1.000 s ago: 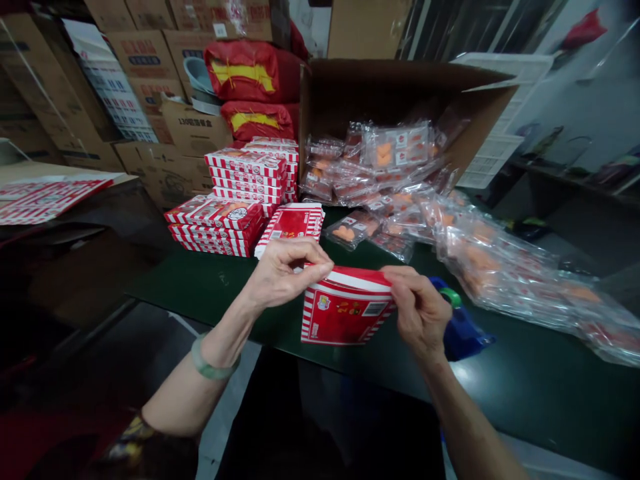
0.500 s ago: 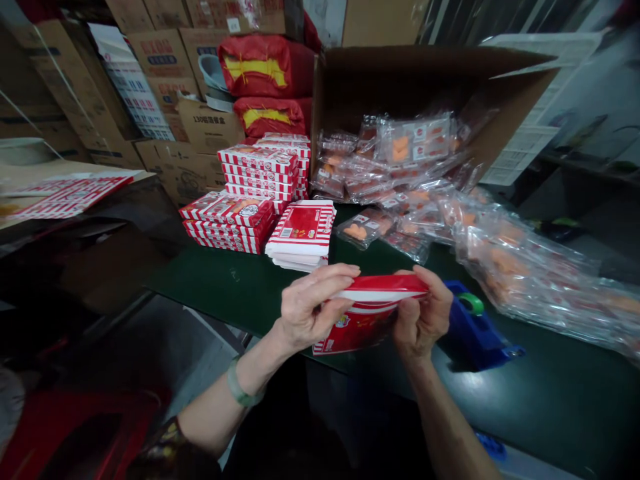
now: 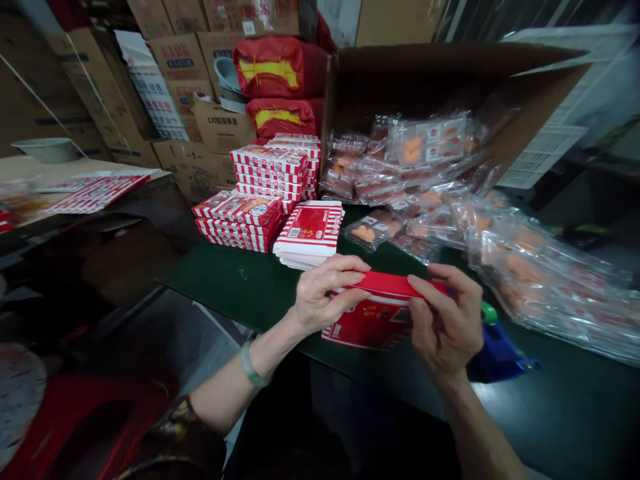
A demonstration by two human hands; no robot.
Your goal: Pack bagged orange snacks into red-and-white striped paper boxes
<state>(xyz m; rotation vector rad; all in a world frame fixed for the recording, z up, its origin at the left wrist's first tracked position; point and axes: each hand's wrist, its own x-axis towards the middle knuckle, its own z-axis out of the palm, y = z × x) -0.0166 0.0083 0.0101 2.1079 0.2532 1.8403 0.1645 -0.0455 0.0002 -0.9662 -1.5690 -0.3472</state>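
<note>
A red and white striped cardboard box (image 3: 373, 321) is held up at the front edge of the green table, its red top flap (image 3: 390, 283) folded over toward me. My left hand (image 3: 327, 293) pinches the box's left end, fingers on top and thumb against the near side. On the right end, my right hand (image 3: 447, 320) has its index finger on the flap and its thumb on the near face. Just beyond the box lies a stack of flat striped cartons (image 3: 311, 230). Behind my right hand, a blue tape dispenser (image 3: 505, 353) with a green roll is partly hidden.
Filled striped boxes (image 3: 240, 217) are piled at the back left. Clear bags with orange pieces (image 3: 535, 267) spread across the right, spilling from a large open carton (image 3: 450, 73). Red bundles (image 3: 280, 67) and brown cartons stand behind. The green table (image 3: 225, 280) has its front edge near me.
My right hand has shifted right, and its index finger now lies over the flap. The red flap is folded lower. The whole view has shifted slightly.
</note>
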